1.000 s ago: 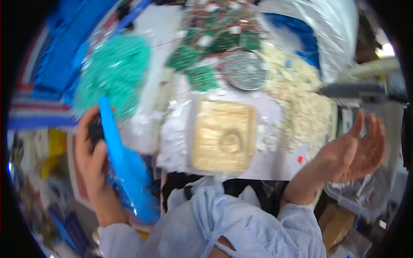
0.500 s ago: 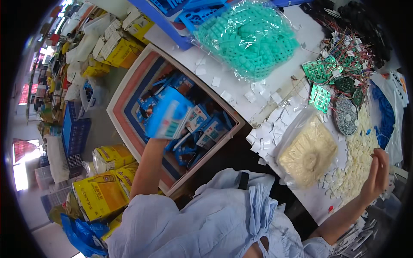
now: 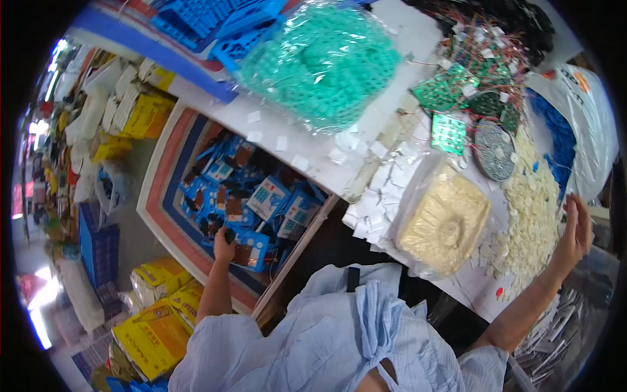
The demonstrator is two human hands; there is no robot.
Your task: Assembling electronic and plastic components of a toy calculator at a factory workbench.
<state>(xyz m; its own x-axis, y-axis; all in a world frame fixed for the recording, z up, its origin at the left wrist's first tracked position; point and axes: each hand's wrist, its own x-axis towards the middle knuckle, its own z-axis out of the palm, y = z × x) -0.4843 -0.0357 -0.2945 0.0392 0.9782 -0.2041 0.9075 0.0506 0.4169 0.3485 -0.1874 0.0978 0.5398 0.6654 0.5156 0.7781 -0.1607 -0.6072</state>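
My left hand (image 3: 224, 247) reaches into a striped-lined bin (image 3: 171, 186). Its fingers are curled at the left edge of a blue plastic device (image 3: 253, 249) with a brown panel, and a small dark part shows by the fingertips. Around it lie several more blue devices, some with white printed fronts (image 3: 268, 198). At the far right my right hand (image 3: 577, 230) is raised with fingers stretched upward, nothing visible in it. It hovers beside a spread of small cream pieces (image 3: 532, 219) on the white table (image 3: 411, 26).
A clear bag of green plastic parts (image 3: 326, 68) lies on the table, near a bag of cream parts (image 3: 445, 222). Circuit boards with wires (image 3: 447, 91) and an oval tray of small metal pieces (image 3: 494, 150) sit farther right. Yellow boxes (image 3: 149, 343) stand at left.
My left hand has lowered into the bin; the blue device it carried now lies among the others with its brown side showing. The view has shifted right, while my right hand has hardly moved.
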